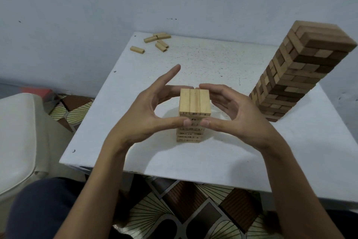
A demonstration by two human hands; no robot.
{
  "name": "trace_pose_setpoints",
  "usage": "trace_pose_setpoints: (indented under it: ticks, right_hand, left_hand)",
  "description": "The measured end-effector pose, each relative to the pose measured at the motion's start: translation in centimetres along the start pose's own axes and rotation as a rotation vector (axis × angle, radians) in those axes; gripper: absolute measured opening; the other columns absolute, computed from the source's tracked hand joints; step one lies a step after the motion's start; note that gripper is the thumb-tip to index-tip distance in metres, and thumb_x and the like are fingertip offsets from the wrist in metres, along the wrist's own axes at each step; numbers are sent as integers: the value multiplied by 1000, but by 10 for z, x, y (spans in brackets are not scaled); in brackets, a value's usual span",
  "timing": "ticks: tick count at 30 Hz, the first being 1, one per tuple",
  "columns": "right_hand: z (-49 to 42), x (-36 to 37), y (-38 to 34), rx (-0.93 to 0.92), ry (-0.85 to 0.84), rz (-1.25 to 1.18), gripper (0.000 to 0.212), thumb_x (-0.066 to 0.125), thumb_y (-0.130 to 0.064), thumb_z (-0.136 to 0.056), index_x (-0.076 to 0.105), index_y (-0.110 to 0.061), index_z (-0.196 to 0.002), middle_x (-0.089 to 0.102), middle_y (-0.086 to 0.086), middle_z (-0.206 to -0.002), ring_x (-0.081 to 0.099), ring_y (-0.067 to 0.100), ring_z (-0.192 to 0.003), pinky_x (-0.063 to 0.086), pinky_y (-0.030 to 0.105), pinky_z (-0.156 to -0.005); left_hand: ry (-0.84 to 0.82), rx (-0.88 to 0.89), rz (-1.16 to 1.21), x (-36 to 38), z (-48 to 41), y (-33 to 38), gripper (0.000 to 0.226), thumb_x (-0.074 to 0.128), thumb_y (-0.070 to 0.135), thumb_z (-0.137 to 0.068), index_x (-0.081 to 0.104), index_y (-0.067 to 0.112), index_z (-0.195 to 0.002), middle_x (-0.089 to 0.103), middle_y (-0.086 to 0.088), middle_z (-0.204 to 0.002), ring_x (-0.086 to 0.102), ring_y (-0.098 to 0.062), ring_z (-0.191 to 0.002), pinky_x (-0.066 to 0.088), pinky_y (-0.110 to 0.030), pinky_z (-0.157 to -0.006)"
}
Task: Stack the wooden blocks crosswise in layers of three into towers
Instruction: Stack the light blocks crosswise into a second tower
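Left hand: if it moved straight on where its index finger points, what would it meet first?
Probably nothing near: the left hand, holding the small tower, points over the table, right of the loose blocks. The wall comes next; depth is unclear.

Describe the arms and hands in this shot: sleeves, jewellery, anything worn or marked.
The left forearm and right forearm are bare down to the frame's edge; no sleeves show. The left hand and right hand wear no gloves, and no ring, watch or bracelet is visible. The thumbnails are short and unpainted.
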State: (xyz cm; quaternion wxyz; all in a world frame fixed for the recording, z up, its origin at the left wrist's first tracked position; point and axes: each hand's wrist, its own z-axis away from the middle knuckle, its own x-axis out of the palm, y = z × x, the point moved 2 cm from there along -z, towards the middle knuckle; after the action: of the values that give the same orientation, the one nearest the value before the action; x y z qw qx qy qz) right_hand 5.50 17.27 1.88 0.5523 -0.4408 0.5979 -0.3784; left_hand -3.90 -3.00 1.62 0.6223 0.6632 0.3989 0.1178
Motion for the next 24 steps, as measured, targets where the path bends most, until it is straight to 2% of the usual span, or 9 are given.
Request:
trace_pose_setpoints:
  ticks: [3, 6, 11, 18, 22, 24]
  right_hand:
    - [-3, 0, -1, -18, -7, 11, 65, 83, -25, -74, 56, -21, -133, 63, -12, -130, 52, 9, -131, 38, 40, -115]
    - [-5, 2, -2, -29, -13, 10, 61, 82, -30, -74, 58, -21, -129, 65, -12, -127, 54, 10, -129, 40, 40, -114]
    - [-7, 1, 1, -33, -16, 2, 56, 83, -27, -74, 59, -24, -124, 66, -15, -123, 56, 8, -126, 43, 32, -111]
    - [-7, 2, 0, -31, -6, -3, 55, 79, -36, -72, 60, -24, -123, 67, -15, -122, 57, 9, -125, 44, 34, -111]
    - [-7, 2, 0, -24, -15, 3, 57, 82, -31, -74, 59, -24, -126, 66, -14, -124, 57, 9, -126, 42, 38, -112]
    - [-6, 2, 0, -24, -20, 5, 58, 82, -24, -75, 58, -23, -127, 66, -14, -124, 56, 8, -126, 42, 37, -112]
  left_hand:
    - [7, 7, 10, 2, -1, -1, 101, 80, 34, -73, 22, 31, -156, 67, 11, -127, 56, -10, -128, 37, -22, -112]
    - [17, 18, 8, 2, -1, -3, 99, 80, 33, -74, 24, 30, -155, 67, 10, -125, 57, -10, -126, 39, -22, -110]
    - [20, 14, -5, 3, -1, -5, 97, 80, 34, -74, 25, 35, -153, 66, 18, -123, 57, -5, -124, 39, -13, -104]
    - [29, 23, -21, 4, 0, -6, 95, 79, 35, -73, 27, 34, -152, 65, 20, -124, 57, -2, -123, 39, -11, -102]
    - [32, 26, -32, 3, 0, -5, 96, 79, 39, -72, 26, 35, -153, 64, 18, -127, 56, -4, -125, 40, -15, -105]
    - [50, 44, -53, 3, 0, -3, 97, 79, 40, -73, 27, 31, -154, 62, 16, -133, 55, -6, -128, 42, -24, -109]
